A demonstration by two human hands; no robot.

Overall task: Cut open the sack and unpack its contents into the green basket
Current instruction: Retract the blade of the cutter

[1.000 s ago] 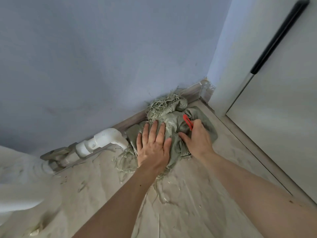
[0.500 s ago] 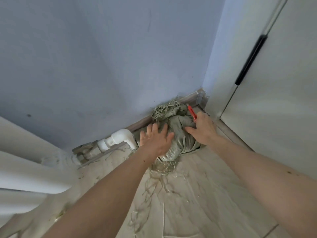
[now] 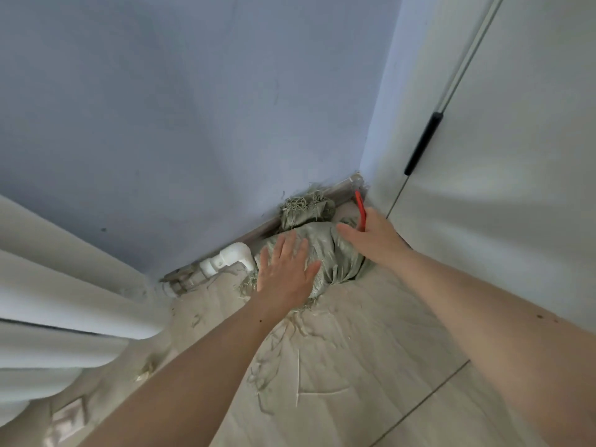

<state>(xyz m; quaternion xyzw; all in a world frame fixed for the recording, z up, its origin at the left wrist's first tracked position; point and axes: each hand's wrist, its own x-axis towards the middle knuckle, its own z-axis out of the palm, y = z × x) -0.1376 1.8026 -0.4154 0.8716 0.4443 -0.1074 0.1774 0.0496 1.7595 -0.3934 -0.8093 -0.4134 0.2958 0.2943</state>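
Sack, grey-green woven, sits on floor jammed into corner btwn blue wall and white cabinet door, tied frayed neck toward skirting. Left hand lies flat on it, fingers straight and slightly spread, prob. pinning the bulk so it won't slide. Right hand holds red cutter, fingers curled round handle, its tip pointing up and away toward the corner; thumb reaches across fabric — likely lining up a cut nr the neck. Blade itself too small to make out. Loose fibres litter pale floor; white pipe elbow just beside sack at left. Green basket not in shot. No brand, label or writing legible.
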